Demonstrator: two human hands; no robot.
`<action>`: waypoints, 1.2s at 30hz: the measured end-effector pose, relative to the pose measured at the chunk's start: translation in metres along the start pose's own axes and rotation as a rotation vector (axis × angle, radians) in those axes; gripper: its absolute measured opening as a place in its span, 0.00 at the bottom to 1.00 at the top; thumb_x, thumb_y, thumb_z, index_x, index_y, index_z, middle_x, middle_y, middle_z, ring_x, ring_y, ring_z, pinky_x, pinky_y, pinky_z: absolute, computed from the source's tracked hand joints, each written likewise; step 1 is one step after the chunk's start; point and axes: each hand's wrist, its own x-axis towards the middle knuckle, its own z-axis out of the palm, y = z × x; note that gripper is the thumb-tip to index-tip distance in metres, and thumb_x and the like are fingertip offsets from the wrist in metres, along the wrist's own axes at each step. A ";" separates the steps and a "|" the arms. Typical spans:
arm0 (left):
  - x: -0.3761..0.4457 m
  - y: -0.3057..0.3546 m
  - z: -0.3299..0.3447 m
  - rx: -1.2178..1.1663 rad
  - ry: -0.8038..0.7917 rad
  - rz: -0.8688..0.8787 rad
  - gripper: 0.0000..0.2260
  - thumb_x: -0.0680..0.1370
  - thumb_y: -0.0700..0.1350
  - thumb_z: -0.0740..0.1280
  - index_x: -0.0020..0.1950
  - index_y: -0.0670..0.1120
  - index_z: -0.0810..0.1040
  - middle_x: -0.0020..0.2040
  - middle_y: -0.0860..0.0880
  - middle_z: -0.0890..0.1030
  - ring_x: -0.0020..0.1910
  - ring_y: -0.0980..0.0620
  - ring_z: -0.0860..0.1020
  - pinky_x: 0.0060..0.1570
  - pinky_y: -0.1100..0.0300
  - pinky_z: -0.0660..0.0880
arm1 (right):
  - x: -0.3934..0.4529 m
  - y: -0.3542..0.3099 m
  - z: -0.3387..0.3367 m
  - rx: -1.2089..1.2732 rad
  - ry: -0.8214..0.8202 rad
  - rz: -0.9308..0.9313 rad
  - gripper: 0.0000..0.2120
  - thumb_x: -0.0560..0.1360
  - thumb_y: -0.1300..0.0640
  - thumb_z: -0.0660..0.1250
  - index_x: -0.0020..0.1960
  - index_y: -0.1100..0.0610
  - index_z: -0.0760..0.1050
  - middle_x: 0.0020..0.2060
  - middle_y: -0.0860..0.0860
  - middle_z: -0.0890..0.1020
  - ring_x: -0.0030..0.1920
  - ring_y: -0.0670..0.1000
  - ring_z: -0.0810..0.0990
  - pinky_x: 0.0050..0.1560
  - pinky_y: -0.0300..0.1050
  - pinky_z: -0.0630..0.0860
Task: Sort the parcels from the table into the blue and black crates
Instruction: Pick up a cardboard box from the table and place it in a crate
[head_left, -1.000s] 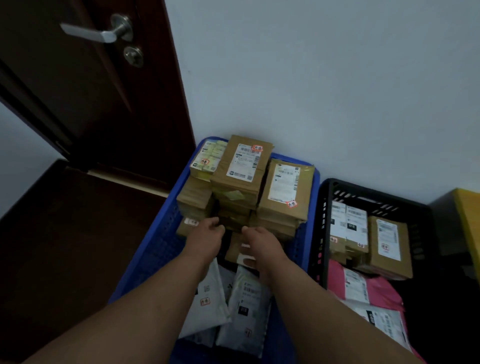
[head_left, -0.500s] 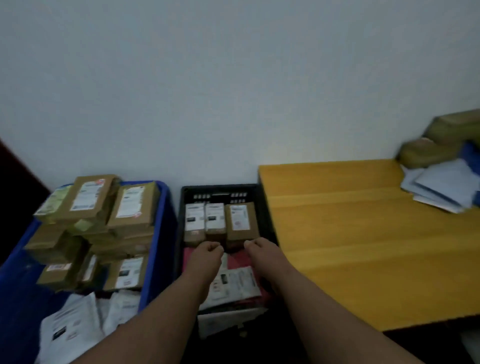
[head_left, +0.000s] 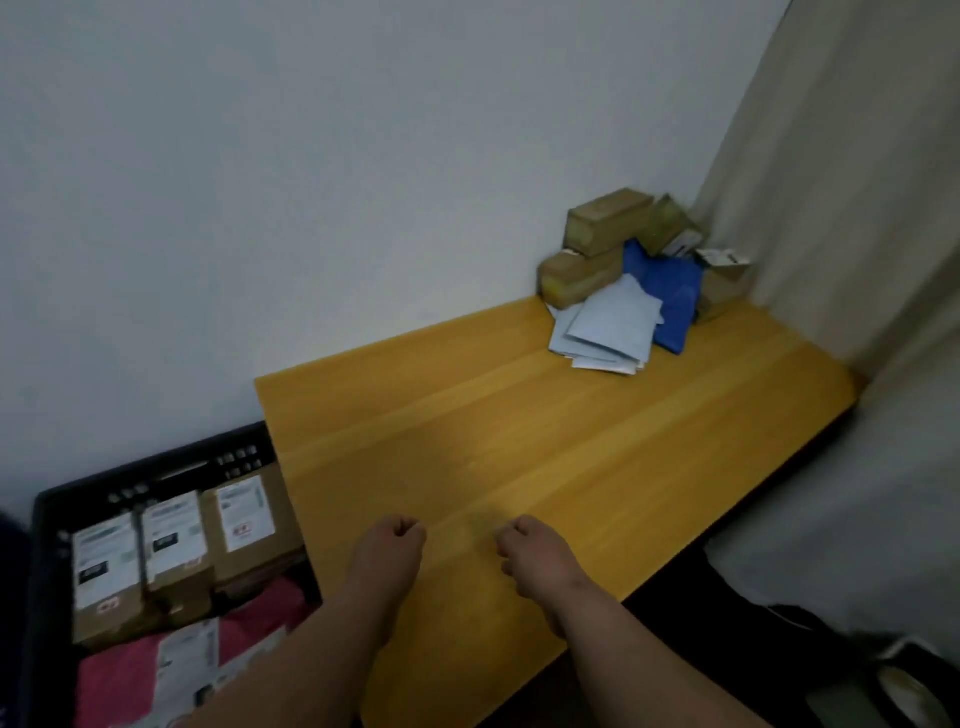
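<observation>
Here, both hands, left hand (head_left: 388, 551) and right hand (head_left: 535, 553), hover over the yellow table (head_left: 519, 457) with fingers curled, holding nothing. The remaining parcels (head_left: 628, 275) sit heaped at the table's far corner; grabbing carelessly could topple the stack. The black crate (head_left: 47, 519) stands just beside the table.

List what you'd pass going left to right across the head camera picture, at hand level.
black crate → left hand → right hand → table → curtain
</observation>
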 end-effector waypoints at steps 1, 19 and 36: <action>0.008 0.007 0.006 0.010 -0.016 0.004 0.08 0.82 0.49 0.60 0.58 0.49 0.74 0.53 0.47 0.76 0.51 0.46 0.76 0.51 0.47 0.75 | 0.006 -0.003 -0.013 -0.007 0.020 0.009 0.13 0.83 0.48 0.56 0.56 0.56 0.73 0.57 0.56 0.77 0.59 0.58 0.77 0.45 0.52 0.70; 0.098 0.162 0.166 -0.019 0.049 0.044 0.14 0.82 0.49 0.60 0.64 0.43 0.74 0.56 0.44 0.77 0.53 0.44 0.76 0.57 0.45 0.74 | 0.136 -0.029 -0.227 0.008 -0.003 -0.011 0.12 0.82 0.50 0.57 0.55 0.57 0.73 0.50 0.54 0.75 0.47 0.53 0.74 0.45 0.46 0.68; 0.168 0.277 0.216 -0.114 0.196 0.089 0.17 0.82 0.53 0.59 0.67 0.47 0.71 0.61 0.45 0.74 0.59 0.43 0.75 0.62 0.43 0.73 | 0.257 -0.117 -0.309 0.192 -0.046 -0.049 0.13 0.82 0.48 0.56 0.56 0.57 0.72 0.46 0.54 0.76 0.44 0.53 0.75 0.44 0.47 0.72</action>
